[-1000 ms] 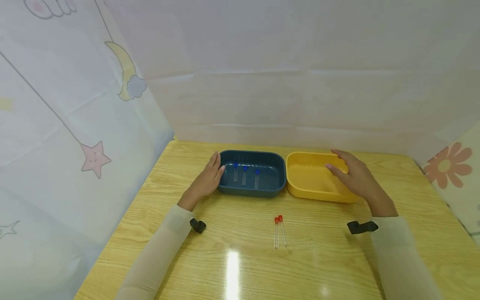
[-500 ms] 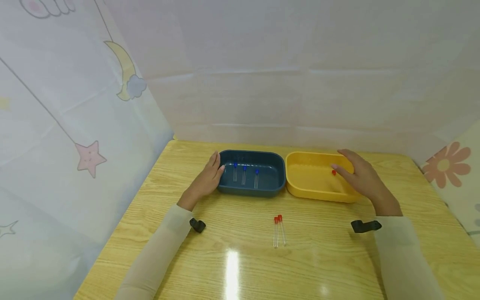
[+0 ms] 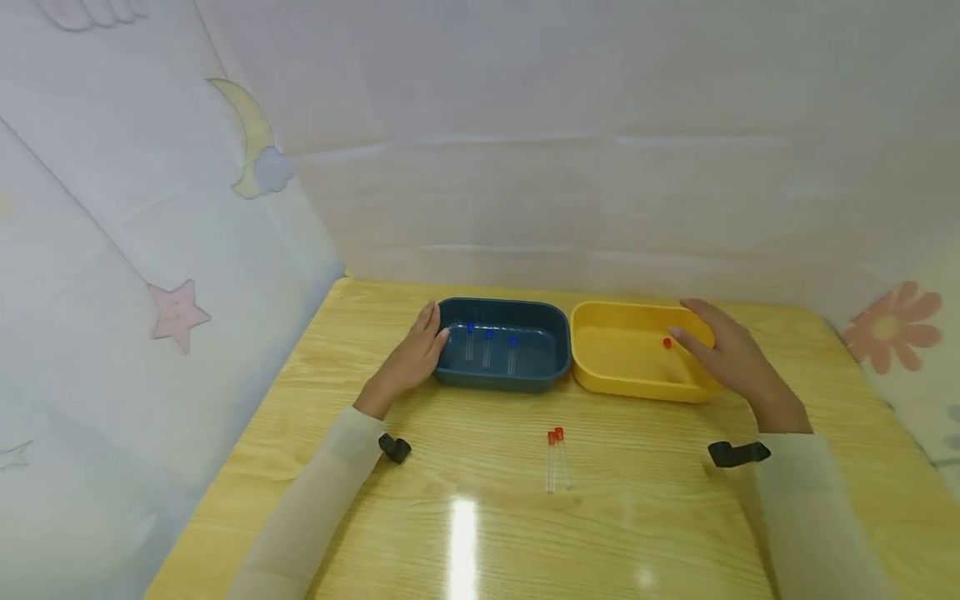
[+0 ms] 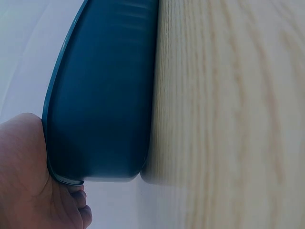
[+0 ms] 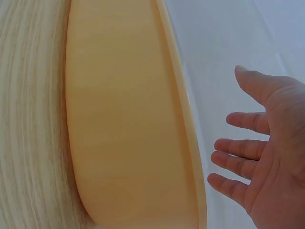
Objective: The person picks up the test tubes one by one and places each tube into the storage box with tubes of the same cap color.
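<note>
My left hand (image 3: 414,354) grips the left end of a dark blue plastic bin (image 3: 502,385), thumb at the rim and fingers along the outside. Inside that bin lie several clear test tubes with blue caps, one of them the right-hand tube (image 3: 512,357). My right hand (image 3: 731,354) is spread over the right end of a yellow bin (image 3: 637,389), its fingers apart and holding nothing. In the right wrist view the same hand (image 5: 267,148) is beside the rim. Near its thumb, inside the yellow bin, shows a red cap (image 3: 667,342); its clear tube hardly shows.
Two test tubes with red caps (image 3: 555,458) lie close together on the wooden table (image 3: 375,517), in front of the bins. The bins stand side by side near the table's back edge. A pale printed cloth (image 3: 525,192) hangs behind.
My right hand has shifted a little to the right over the yellow bin, bringing the red cap inside into view. My left hand has stayed on the blue bin.
</note>
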A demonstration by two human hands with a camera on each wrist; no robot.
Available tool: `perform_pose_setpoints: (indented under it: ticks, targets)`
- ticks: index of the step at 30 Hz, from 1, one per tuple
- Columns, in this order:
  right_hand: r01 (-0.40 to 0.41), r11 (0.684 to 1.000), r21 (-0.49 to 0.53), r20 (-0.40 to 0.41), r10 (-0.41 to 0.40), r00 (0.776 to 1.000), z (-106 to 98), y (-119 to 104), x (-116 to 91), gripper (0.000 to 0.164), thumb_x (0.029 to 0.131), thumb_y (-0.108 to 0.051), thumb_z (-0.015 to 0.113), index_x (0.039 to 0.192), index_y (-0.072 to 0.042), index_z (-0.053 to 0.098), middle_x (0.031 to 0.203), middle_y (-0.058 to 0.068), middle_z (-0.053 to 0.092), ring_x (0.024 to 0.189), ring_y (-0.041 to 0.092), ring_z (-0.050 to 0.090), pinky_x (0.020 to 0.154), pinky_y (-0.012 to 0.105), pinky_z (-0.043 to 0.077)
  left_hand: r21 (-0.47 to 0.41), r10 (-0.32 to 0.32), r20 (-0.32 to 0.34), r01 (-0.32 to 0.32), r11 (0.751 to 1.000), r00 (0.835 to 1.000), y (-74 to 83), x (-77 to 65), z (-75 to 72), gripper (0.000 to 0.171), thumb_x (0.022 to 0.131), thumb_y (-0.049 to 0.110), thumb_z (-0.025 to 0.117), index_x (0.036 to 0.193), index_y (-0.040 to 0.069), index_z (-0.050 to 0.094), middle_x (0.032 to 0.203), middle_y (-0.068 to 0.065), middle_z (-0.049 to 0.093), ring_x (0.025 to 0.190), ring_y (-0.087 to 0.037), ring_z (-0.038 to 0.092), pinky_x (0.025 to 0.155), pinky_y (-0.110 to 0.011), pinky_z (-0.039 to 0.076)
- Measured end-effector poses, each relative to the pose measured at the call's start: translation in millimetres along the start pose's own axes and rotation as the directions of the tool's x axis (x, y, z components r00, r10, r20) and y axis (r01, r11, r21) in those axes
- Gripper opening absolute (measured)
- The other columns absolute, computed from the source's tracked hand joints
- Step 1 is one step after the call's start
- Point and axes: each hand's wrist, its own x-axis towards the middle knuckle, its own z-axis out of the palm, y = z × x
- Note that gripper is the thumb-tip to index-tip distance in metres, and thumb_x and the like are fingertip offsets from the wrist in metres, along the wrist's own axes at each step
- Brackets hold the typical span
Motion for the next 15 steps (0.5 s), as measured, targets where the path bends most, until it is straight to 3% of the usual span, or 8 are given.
perform_pose_setpoints:
  ticks: [15]
  targets:
    - [-0.029, 0.999, -0.014, 0.074, 0.03, 0.997, -8.9, 13.8, -9.8, 0.076, 0.108, -0.036, 0.051, 0.164, -0.008, 0.008, 0.168, 0.022, 0.002, 0.151, 0.05, 0.004, 0.115, 0.071, 0.006, 0.001, -0.007, 0.005, 0.007, 1.0, 1.0, 3.2, -1.3, -2.0, 0.069, 0.112, 0.044, 0.017, 0.16, -0.002, -0.001, 0.169, -0.012, -0.013, 0.156, -0.033, -0.002, 0.124, -0.047, 0.01]
